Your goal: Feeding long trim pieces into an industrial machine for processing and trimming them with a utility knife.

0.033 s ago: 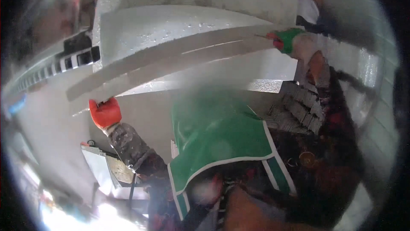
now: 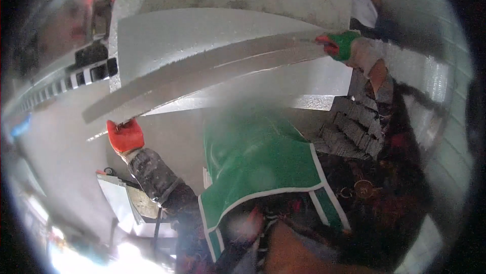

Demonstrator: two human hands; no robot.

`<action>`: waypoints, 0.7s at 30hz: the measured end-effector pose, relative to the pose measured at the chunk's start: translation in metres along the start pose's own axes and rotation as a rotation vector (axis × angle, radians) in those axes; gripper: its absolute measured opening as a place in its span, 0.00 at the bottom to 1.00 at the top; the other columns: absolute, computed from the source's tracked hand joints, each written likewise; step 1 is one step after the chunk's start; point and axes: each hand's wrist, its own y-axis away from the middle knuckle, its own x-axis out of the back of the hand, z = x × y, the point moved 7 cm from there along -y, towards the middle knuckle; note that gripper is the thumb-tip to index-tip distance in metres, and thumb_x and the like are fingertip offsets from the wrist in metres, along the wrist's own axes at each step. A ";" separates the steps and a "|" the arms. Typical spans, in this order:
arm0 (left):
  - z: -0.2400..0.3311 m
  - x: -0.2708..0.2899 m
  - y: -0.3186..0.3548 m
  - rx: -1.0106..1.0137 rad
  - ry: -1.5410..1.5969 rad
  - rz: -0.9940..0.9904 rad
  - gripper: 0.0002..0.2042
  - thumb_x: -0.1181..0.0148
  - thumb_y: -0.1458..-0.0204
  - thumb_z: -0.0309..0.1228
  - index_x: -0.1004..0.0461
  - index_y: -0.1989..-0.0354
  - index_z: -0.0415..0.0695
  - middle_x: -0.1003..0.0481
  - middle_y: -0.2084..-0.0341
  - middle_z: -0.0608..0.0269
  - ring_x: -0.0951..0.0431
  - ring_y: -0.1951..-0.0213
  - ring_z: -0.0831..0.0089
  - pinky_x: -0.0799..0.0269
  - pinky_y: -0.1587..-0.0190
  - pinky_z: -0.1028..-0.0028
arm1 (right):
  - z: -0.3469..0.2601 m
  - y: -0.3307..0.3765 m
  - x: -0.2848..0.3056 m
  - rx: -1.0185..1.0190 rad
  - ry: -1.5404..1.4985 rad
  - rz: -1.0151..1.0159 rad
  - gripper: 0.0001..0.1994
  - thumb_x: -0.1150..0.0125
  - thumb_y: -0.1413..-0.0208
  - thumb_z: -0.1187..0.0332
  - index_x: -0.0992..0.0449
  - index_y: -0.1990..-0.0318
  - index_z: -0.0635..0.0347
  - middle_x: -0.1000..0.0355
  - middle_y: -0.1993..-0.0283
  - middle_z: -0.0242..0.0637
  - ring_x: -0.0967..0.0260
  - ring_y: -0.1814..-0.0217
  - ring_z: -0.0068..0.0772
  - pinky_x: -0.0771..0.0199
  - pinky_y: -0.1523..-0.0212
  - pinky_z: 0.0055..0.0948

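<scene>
Large grey slab (image 2: 228, 36) across the upper half, from 10 to 2 o'clock. Below it, long flat grey board (image 2: 202, 74), slanted from 9 up to 2 o'clock. Green vest (image 2: 258, 165) near centre, toward 6 o'clock. Left hand (image 2: 125, 135) in red glove at 9 o'clock, gripping the board's lower end. Right hand (image 2: 340, 44) in red-green glove at 2 o'clock, clasped on the upper end.

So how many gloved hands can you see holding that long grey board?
2. The left hand, in a red glove, grips the long grey board at its lower left end. The right hand, in a red and green glove, holds its upper right end.
</scene>
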 end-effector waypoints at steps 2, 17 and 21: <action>0.011 0.072 -0.002 -0.025 -0.149 0.248 0.19 0.48 0.34 0.40 0.27 0.42 0.42 0.22 0.46 0.58 0.24 0.43 0.61 0.28 0.41 0.58 | 0.008 -0.029 0.010 0.065 0.078 0.192 0.23 0.42 0.40 0.51 0.27 0.41 0.51 0.23 0.52 0.51 0.26 0.50 0.61 0.26 0.49 0.51; 0.024 0.097 -0.022 -0.122 -0.198 -0.055 0.17 0.50 0.36 0.35 0.24 0.47 0.37 0.22 0.46 0.54 0.22 0.45 0.59 0.26 0.43 0.60 | -0.131 -0.109 -0.018 0.253 -0.237 0.910 0.25 0.39 0.40 0.56 0.28 0.37 0.50 0.27 0.41 0.43 0.27 0.42 0.52 0.26 0.46 0.51; 0.015 0.088 -0.015 -0.131 -0.204 0.044 0.17 0.50 0.36 0.34 0.24 0.46 0.38 0.22 0.46 0.53 0.23 0.44 0.57 0.26 0.42 0.59 | -0.102 -0.101 -0.042 0.250 -0.268 0.950 0.27 0.41 0.41 0.50 0.29 0.37 0.49 0.28 0.40 0.45 0.29 0.40 0.54 0.26 0.43 0.52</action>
